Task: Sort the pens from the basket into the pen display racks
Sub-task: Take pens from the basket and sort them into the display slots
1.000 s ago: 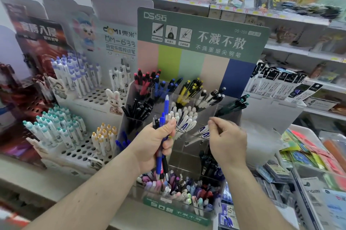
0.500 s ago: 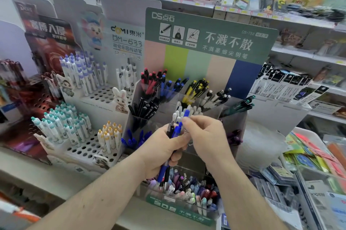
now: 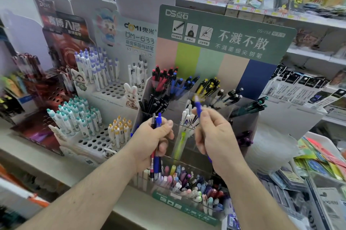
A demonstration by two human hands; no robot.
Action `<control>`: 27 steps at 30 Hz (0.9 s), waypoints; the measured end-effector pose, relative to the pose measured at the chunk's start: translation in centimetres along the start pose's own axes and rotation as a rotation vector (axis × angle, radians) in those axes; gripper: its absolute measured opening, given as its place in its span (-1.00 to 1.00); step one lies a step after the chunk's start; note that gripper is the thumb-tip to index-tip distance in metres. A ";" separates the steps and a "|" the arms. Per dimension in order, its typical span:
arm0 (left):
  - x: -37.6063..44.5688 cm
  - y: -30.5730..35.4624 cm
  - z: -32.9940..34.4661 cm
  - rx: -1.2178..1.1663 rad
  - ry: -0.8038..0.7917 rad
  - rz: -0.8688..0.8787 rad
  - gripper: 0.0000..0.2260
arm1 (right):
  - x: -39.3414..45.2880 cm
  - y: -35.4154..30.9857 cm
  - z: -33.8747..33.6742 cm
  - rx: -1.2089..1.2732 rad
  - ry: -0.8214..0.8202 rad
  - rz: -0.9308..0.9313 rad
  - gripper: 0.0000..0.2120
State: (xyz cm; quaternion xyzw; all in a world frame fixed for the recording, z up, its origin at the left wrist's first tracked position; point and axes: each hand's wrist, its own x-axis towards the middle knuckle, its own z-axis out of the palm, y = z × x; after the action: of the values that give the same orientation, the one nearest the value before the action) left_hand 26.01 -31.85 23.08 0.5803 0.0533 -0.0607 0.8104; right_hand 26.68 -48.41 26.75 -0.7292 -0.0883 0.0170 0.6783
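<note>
One pen out: the right hand (image 3: 215, 136) has just pulled a single blue pen (image 3: 198, 107) clear of the bunch; half a second ago both hands were together at that bunch, now they sit apart.
Meaning for the task: looks like the sorting step is under way, one pen singled out and ready for a compartment, my read being the blue group in the back row of the clear display rack (image 3: 243, 117).
Right fingers: curled, thumb and forefinger pinching the blue pen near its upper end, tip slanting up towards the rack; the pen is motion-blurred, and its lower end pokes out below the palm.
Left fingers: the left hand (image 3: 155, 142) is wrapped tight round the remaining bunch of pens (image 3: 156, 162), blue, red and dark barrels standing roughly upright, held just in front of the rack.
Left to do: several pens still in the bunch, so the job is partway at best.
Basket: not visible from here.
</note>
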 end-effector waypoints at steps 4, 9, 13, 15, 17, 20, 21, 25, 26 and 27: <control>-0.4 0.5 -0.5 -0.243 -0.117 -0.010 -0.79 | -0.5 1.5 0.3 -0.480 -0.138 -0.165 -0.85; -0.9 -0.6 -2.0 -0.487 -0.143 -0.087 -0.93 | -0.7 1.8 0.7 -0.654 -0.159 -0.286 -0.91; -1.2 -1.3 -4.1 -0.671 -0.229 -0.073 -0.68 | -0.7 2.0 0.7 -0.551 -0.221 -0.135 -0.72; -1.2 -1.8 -5.5 -0.807 -0.309 -0.060 -0.75 | -0.8 2.3 0.7 -0.486 -0.200 -0.048 -0.65; -1.1 -2.4 -6.5 -0.923 -0.426 -0.075 -0.92 | -0.8 2.5 1.2 -0.283 -0.140 0.067 -0.72; -1.2 -3.3 -7.1 -0.979 -0.486 -0.136 -0.85 | -0.5 2.6 2.6 0.037 0.011 0.165 -0.84; -1.3 -3.4 -7.1 -0.964 -0.475 -0.135 -0.86 | -0.3 2.5 2.9 0.110 0.058 0.165 -0.87; -1.5 -3.3 -8.2 -0.842 -0.202 -0.068 -0.66 | 0.1 2.4 3.5 0.053 0.208 -0.046 -0.82; -1.4 -3.2 -8.7 -0.859 -0.145 -0.064 -0.61 | 0.3 2.5 3.7 -0.032 0.225 -0.128 -0.79; -1.4 -2.9 -9.1 -0.879 -0.101 -0.061 -0.59 | 0.5 2.7 3.9 -0.119 0.226 -0.204 -0.77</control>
State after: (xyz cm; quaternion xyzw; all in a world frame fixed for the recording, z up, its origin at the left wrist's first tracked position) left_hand 24.05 -24.08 17.64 0.1748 0.0517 -0.0844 0.9796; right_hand 26.85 -44.67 23.79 -0.7528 -0.0861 -0.1394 0.6376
